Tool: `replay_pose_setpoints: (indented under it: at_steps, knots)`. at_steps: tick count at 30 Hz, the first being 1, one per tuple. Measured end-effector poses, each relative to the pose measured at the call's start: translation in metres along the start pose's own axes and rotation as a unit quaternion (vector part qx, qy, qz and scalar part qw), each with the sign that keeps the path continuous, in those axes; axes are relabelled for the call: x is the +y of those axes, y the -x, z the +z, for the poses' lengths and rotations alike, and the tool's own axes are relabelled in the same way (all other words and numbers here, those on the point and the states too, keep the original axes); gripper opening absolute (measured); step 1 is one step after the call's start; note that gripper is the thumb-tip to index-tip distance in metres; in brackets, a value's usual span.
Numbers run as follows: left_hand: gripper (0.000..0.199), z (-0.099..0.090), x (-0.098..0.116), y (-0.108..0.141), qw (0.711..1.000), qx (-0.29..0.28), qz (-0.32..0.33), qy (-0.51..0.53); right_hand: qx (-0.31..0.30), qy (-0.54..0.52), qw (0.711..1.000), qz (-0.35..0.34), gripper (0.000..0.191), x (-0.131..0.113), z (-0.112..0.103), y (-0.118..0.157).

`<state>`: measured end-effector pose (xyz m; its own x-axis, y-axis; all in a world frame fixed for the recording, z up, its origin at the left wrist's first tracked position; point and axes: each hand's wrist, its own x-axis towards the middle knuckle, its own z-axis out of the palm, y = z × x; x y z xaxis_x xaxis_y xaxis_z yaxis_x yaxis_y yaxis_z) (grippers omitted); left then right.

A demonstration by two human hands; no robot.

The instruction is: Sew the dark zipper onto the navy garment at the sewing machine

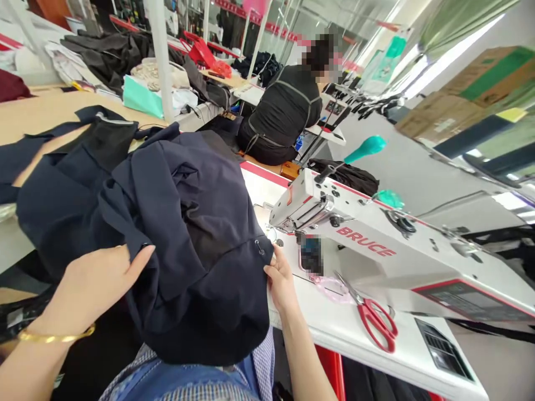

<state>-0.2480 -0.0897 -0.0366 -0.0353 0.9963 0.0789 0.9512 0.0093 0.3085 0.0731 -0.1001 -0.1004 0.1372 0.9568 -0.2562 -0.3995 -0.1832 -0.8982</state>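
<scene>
A dark navy garment (225, 301) lies bunched over my lap and the table's left part. My left hand (98, 278) is closed on a fold at its left side, thumb on top. At the right edge, beside a small metal eyelet with a cord, my right hand (282, 275) pinches the cloth. Just beyond that hand stands a white sewing machine (359, 239) marked BRUCE. The garment's edge is close to the needle area, and the hidden fingertips lie behind the cloth.
Red-handled scissors (378, 323) and a pink ring-shaped item (332, 288) lie on the white machine table (334, 328). Another person (284, 111) sits ahead with their back to me. Cloth piles (112, 53) cover the left table, beside a white post (161, 61). Cardboard boxes (443, 117) are at right.
</scene>
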Motion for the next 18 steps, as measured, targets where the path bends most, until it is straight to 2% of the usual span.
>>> replay_pose_setpoints:
  at_steps: [3,5,6,8,9,10,11,12,14,16,18]
  knots:
    - [0.051,-0.010,0.027,-0.020,0.976,-0.013,0.051,-0.209,-0.013,-0.025,1.000,0.006,0.071,-0.003,-0.001,-0.001]
    - [0.050,-0.006,0.045,-0.024,0.974,0.016,0.079,-0.213,-0.022,-0.040,0.999,0.005,0.066,-0.005,0.002,-0.002]
    - [0.048,0.001,0.056,-0.023,0.979,0.027,0.098,-0.176,-0.024,-0.048,0.999,0.005,0.062,-0.006,0.005,-0.002]
    - [0.037,0.023,0.080,-0.013,0.986,-0.002,0.165,-0.037,-0.025,-0.071,0.997,0.007,0.055,-0.010,0.016,-0.002]
    - [0.033,0.037,0.093,-0.005,0.975,-0.050,0.211,0.055,-0.026,-0.084,0.996,0.009,0.052,-0.012,0.024,-0.002]
    - [0.041,0.052,0.106,0.003,0.953,-0.107,0.254,0.126,-0.026,-0.099,0.995,0.009,0.050,-0.015,0.032,-0.002]
    - [0.052,0.066,0.118,0.010,0.936,-0.134,0.276,0.172,-0.027,-0.112,0.993,0.007,0.048,-0.018,0.041,-0.002]
    - [0.057,0.079,0.128,0.015,0.934,-0.126,0.260,0.209,-0.031,-0.124,0.992,0.003,0.047,-0.022,0.050,-0.003]
    - [0.047,0.093,0.139,0.016,0.928,-0.108,0.166,0.314,-0.053,-0.133,0.990,0.004,0.045,-0.029,0.066,-0.005]
    - [0.030,0.091,0.137,0.002,0.897,-0.145,0.041,0.416,-0.076,-0.128,0.989,0.011,0.044,-0.034,0.074,-0.008]
    - [0.020,0.073,0.125,-0.022,0.859,-0.207,-0.041,0.466,-0.056,-0.114,0.992,0.003,0.040,-0.033,0.077,-0.012]
